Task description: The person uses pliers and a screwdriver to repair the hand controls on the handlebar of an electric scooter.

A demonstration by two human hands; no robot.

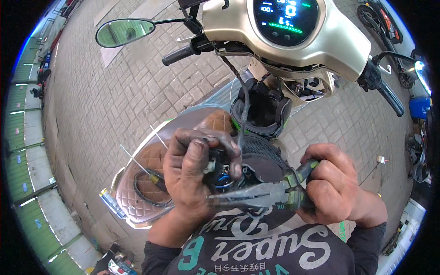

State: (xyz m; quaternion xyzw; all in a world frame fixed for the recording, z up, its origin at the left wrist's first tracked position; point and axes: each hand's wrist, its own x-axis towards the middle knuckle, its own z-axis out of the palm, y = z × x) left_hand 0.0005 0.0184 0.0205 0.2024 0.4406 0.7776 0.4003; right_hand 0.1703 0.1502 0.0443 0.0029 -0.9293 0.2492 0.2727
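My left hand (188, 172) is closed around a small dark housing (214, 167) with a pale connector and blue and black wires showing in it. A grey cable (244, 103) runs from the scooter's handlebar down to this hand. In my right hand (332, 183) is a pair of long-nose pliers (261, 195) with green and black handles. Their metal jaws point left, just below the housing and close to my left palm. Whether the jaw tips touch anything is blurred. My left fingers hide part of the housing.
A cream scooter front (339, 43) with a lit display stands ahead, its mirror (126, 33) at left. Behind my left hand lies a brown quilted seat (142, 201) with a screwdriver (156, 178) on it. A black padded helmet-like shell (284, 114) sits below the handlebar.
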